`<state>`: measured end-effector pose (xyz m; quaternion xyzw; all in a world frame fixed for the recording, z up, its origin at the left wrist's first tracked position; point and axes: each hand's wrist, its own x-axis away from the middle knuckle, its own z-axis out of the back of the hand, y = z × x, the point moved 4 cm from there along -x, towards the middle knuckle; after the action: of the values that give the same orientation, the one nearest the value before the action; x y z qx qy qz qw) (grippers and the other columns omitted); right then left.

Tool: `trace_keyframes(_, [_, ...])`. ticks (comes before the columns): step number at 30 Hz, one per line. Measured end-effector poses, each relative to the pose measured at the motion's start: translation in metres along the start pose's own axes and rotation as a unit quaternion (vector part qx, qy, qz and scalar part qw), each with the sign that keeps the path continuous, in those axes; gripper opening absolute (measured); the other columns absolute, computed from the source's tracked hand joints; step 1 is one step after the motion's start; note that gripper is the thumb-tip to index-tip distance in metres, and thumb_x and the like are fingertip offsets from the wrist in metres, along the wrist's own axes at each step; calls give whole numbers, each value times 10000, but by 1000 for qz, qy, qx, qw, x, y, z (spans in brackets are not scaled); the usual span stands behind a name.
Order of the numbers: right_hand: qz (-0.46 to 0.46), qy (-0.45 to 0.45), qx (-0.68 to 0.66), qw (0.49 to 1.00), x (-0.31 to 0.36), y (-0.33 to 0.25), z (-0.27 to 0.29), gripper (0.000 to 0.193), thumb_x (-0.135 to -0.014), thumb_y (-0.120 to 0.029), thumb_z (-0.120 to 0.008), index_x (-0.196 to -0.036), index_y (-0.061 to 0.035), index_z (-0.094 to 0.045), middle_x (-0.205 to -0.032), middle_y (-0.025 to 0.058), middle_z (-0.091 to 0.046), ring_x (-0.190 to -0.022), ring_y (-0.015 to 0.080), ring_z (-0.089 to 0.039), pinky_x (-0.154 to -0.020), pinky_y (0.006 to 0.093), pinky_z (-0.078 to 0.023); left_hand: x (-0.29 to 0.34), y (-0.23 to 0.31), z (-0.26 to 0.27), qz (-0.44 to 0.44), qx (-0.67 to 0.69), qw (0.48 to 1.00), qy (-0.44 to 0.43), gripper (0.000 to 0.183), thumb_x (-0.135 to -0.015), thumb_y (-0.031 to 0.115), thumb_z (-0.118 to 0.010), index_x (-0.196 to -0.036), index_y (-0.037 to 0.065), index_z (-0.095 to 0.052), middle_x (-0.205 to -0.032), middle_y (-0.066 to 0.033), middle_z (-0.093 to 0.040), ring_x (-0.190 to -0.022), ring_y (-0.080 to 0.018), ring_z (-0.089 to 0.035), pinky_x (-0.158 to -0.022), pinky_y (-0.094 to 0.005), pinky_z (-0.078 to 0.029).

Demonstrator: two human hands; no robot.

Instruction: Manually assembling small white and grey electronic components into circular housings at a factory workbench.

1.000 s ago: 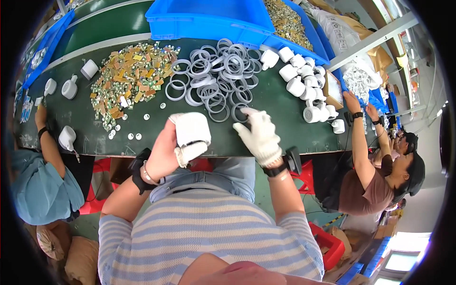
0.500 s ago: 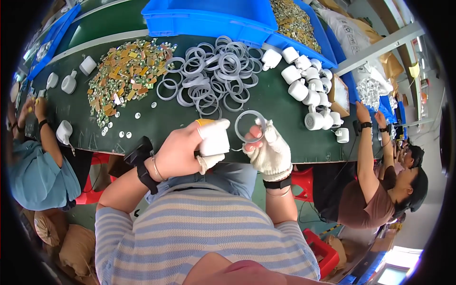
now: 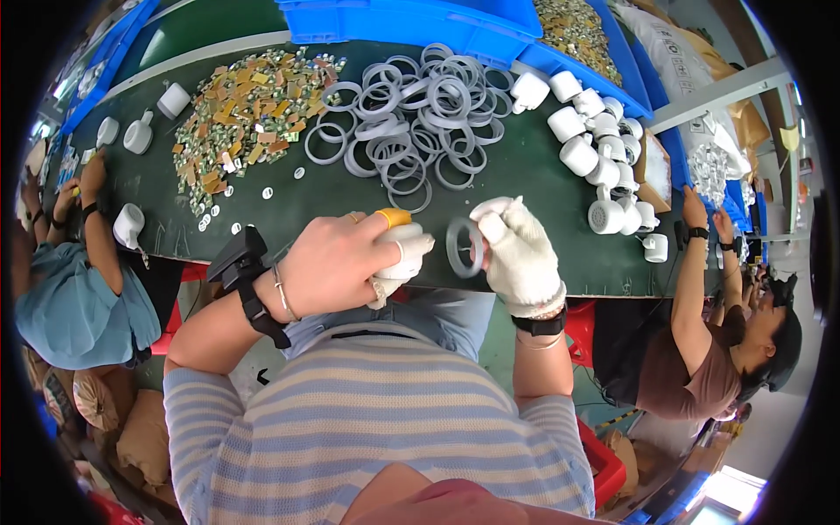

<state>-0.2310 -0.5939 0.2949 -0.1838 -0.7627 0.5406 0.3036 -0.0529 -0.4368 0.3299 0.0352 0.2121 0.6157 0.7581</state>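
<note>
My left hand [image 3: 337, 258], with a yellow finger cot on one finger and white glove fabric on some others, is closed around a white cylindrical housing [image 3: 405, 248]. Its fingers cover much of that housing. My right hand [image 3: 528, 262] wears a white knitted glove and pinches a translucent grey ring [image 3: 463, 248] by its right side. Seen at a slant, the ring hangs between my two hands, apart from the housing. Beyond them lies a heap of similar grey rings [image 3: 448, 98] on the dark green table [image 3: 324, 197].
Small circuit boards [image 3: 254, 109] are piled left of the rings, with small white discs nearby. White housings [image 3: 604, 144] cluster at the right. Blue bins [image 3: 411, 22] line the far side. Co-workers sit at both sides, one in a teal shirt [image 3: 83, 306], another in brown [image 3: 691, 376].
My right hand has moved right and turned the ring from nearly face-on to a slant. My left fingers now cover more of the white housing. The view has shifted slightly.
</note>
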Motion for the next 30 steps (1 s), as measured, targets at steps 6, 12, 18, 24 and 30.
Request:
trace_keyframes(6, [22, 56, -160, 985, -26, 35, 1, 199, -1045, -203, -633, -1104, -14, -609, -899, 45, -587, -800, 145, -570, -688, 290, -478, 6, -11, -27, 67, 29, 996, -53, 657, -726, 184, -791, -1370, 230, -669, -1009, -74, -638, -825, -280, -689, -682, -404, -572])
trace_keyframes(12, [89, -46, 246, 964, 42, 21, -13, 199, -986, -190, -656, -897, -20, -707, -811, 89, -670, -811, 154, -646, -761, 317, -518, 17, -26, -36, 139, 116, 983, -14, 595, -793, 245, -853, -1359, 222, -670, -1069, -89, -662, -880, -287, -708, -740, -374, -589])
trace_keyframes(18, [-21, -179, 234, 955, 78, 27, 23, 178, -997, -163, -672, -1071, -11, -727, -926, 110, -728, -860, 202, -702, -787, 333, -559, 46, -54, -37, 230, 394, 873, 175, 578, -887, 86, -836, -1415, 75, -603, -1200, -69, -662, -1051, -158, -668, -933, -319, -554])
trace_keyframes(24, [356, 66, 474, 803, -8, -11, 6, 145, -915, -84, -743, -1057, -61, -720, -987, 114, -732, -873, 277, -707, -807, 361, -568, 61, -55, -36, 275, 526, 768, 240, 594, -936, 23, -768, -1450, 100, -480, -1272, -59, -622, -1117, -139, -653, -965, -310, -554])
trace_keyframes(30, [359, 36, 491, 793, -69, 14, 2, 234, -879, -70, -766, -1093, -73, -673, -947, 96, -692, -833, 259, -689, -724, 371, -561, 64, -28, -38, 261, 535, 781, 191, 585, -927, 37, -787, -1430, 87, -494, -1207, -50, -648, -1086, -145, -660, -955, -322, -559])
